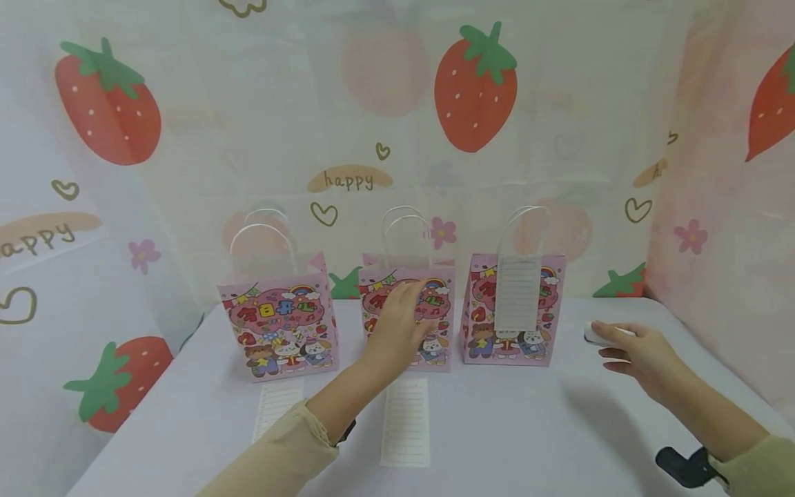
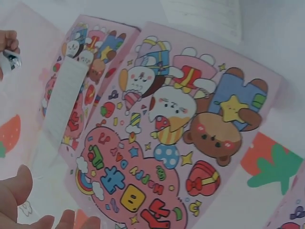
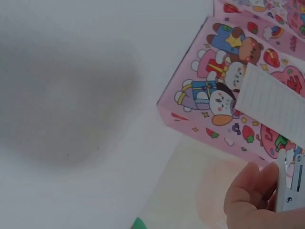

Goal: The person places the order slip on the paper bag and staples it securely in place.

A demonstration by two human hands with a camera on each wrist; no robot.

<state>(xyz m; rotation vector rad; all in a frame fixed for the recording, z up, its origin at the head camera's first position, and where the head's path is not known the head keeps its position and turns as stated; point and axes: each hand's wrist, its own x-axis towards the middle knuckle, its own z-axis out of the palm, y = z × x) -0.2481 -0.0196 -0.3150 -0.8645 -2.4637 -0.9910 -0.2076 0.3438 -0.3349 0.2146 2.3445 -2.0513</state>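
My right hand grips a small white stapler between thumb and fingers, raised to the right of the right-hand bag. A strip of lined paper hangs down the front of that pink cartoon paper gift bag, its top up at the handle. My left hand is before the middle gift bag, fingers extended and thumb spread apart, holding nothing. In the left wrist view, its fingertips appear close to the bag's upper part.
A third matching gift bag stands at the left, turned slightly. Two more lined paper strips lie flat on the white table: one strip before the middle bag, another strip before the left bag. A strawberry-printed cloth encloses the back and sides.
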